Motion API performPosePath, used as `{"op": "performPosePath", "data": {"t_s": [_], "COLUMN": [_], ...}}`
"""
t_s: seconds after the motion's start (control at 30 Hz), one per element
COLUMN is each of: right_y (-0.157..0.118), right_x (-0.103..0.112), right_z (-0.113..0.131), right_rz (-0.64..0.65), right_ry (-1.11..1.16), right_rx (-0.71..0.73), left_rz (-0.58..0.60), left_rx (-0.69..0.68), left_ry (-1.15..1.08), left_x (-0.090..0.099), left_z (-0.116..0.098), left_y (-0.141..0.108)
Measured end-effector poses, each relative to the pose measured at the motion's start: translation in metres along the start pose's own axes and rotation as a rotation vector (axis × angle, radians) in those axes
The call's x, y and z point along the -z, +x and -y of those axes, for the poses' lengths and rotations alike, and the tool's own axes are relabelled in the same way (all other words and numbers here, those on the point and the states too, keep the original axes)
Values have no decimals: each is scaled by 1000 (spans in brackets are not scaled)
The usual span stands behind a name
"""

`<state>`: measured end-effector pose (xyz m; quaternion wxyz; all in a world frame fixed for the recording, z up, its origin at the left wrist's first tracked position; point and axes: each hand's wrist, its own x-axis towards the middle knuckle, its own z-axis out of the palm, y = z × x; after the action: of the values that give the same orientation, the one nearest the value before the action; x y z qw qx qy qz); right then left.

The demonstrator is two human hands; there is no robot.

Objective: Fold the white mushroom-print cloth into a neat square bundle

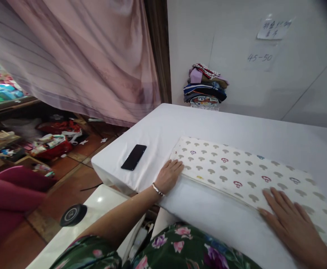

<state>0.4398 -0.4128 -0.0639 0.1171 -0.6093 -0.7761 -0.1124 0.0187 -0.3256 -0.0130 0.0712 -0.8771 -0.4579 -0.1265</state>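
Note:
A long folded white cloth (236,172) printed with grey and coloured mushrooms lies flat on the white-covered table (236,125). My left hand (169,175), with a bracelet at the wrist, rests at the cloth's left end, its fingertips on the near corner. Toward the right, my right hand (289,216) lies flat with fingers spread on the near part of the cloth. Neither hand grips anything. The cloth's far right end runs out of view.
A black phone (134,157) lies on the table's left part. Folded clothes (205,87) are stacked behind the far edge, by the wall. A white surface with a round black knob (73,215) stands at lower left. A pink curtain (101,56) hangs behind; pink rolls (12,190) lie left.

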Motion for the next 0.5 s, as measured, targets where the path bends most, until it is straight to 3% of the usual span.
{"op": "performPosePath", "data": {"t_s": [0.27,0.4,0.5], "right_y": [-4,-3,11], "right_x": [-6,-9,0], "right_z": [-4,-13,-16], "right_rz": [76,164,218], "right_ry": [-35,61,151], "right_rx": [-48,-107,-153], "left_rz": [72,110,93], "left_rx": [56,93,139], "left_ry": [-75,-184,-257], "left_x": [2,13,24], "left_z": [2,3,-3], "left_y": [-4,-4,9]}}
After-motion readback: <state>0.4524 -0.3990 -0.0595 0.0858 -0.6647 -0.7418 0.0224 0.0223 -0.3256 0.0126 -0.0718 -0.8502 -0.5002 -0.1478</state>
